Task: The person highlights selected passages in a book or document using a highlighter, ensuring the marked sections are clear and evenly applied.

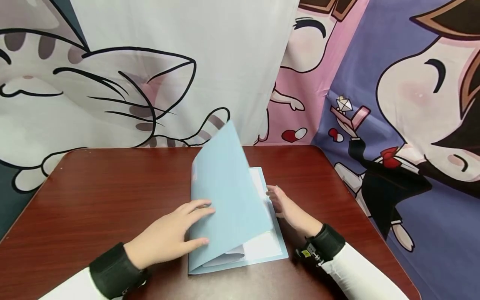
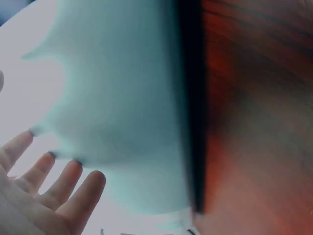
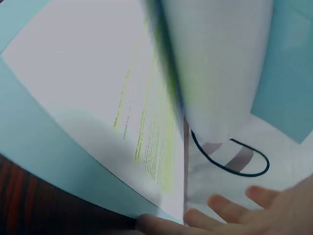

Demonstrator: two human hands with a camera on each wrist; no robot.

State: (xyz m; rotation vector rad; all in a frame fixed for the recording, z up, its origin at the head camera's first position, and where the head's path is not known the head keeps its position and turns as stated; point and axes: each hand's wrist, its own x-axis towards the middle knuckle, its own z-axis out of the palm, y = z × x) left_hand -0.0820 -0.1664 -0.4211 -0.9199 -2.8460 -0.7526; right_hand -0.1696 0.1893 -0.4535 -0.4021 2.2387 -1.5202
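Observation:
A light blue folder [image 1: 228, 200] lies in the middle of the dark red table [image 1: 112, 187], its front cover lifted and leaning toward the left. White sheets [image 1: 262, 246] show inside on the back cover. My left hand [image 1: 195, 223] rests with straight fingers against the outside of the raised cover. My right hand [image 1: 275, 198] sits at the folder's right edge, fingers relaxed and touching the pages. In the left wrist view the fingers [image 2: 54, 191] spread beside the blurred cover [image 2: 122, 107]. The right wrist view shows a page with yellow-marked text [image 3: 98, 98] and my right hand [image 3: 244, 210] below it.
A cloth backdrop with cartoon cats [image 1: 112, 83] hangs behind the table, and it continues down the right side [image 1: 412, 125]. The table's rounded corners lie at the far left and far right. Bare wood [image 1: 93, 208] spreads left of the folder.

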